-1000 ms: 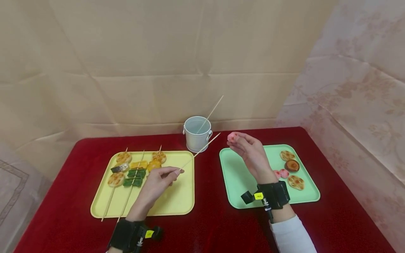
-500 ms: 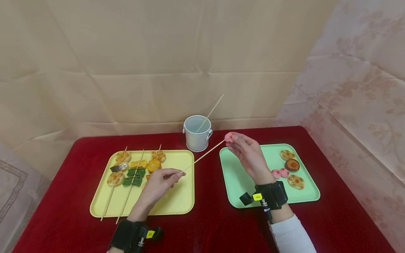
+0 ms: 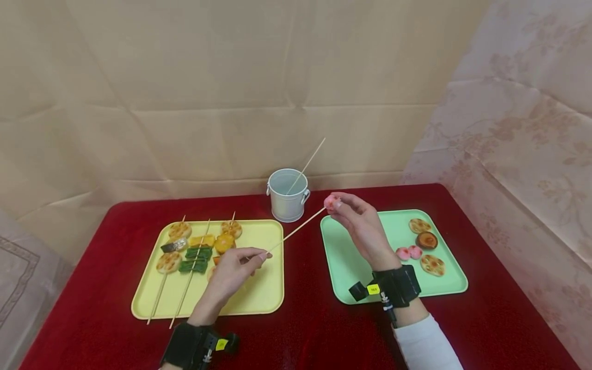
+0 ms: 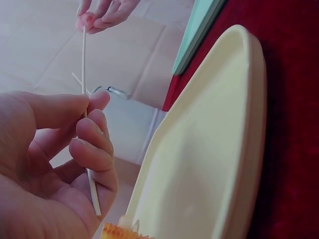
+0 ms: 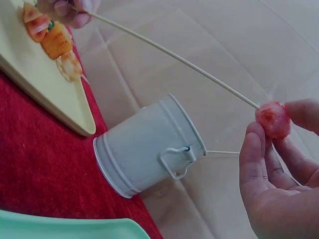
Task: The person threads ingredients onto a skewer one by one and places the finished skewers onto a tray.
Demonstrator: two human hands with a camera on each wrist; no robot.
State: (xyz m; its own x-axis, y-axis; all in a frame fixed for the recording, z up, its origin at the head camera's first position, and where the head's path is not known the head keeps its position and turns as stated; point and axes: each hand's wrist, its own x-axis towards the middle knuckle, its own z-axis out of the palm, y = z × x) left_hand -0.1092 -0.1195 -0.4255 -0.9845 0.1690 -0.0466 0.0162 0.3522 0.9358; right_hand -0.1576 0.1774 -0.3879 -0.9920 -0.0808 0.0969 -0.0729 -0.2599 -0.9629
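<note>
My left hand (image 3: 233,272) pinches a thin wooden skewer (image 3: 296,229) between thumb and fingers, above the right part of the yellow tray (image 3: 265,303). The skewer slants up to the right. At its far tip, my right hand (image 3: 365,226) pinches a small pink ball (image 5: 273,120), round and browned in spots, like a meatball. In the right wrist view the tip meets the ball's side; how deep it goes in is hidden. Both hands are raised off the table. Two more pink balls (image 3: 409,253) lie on the green tray (image 3: 342,277), below the right wrist.
A white bucket (image 3: 288,203) with one skewer leaning in it stands at the back. Several loaded skewers lie on the yellow tray, one with green pieces (image 3: 194,264). The green tray also bears a brown mushroom-like disc (image 3: 426,241) and pale browned slices (image 3: 432,265).
The right hand has brought the pink ball leftward and slightly down onto the skewer's tip, which stood apart from it a second ago. The left hand has barely moved.
</note>
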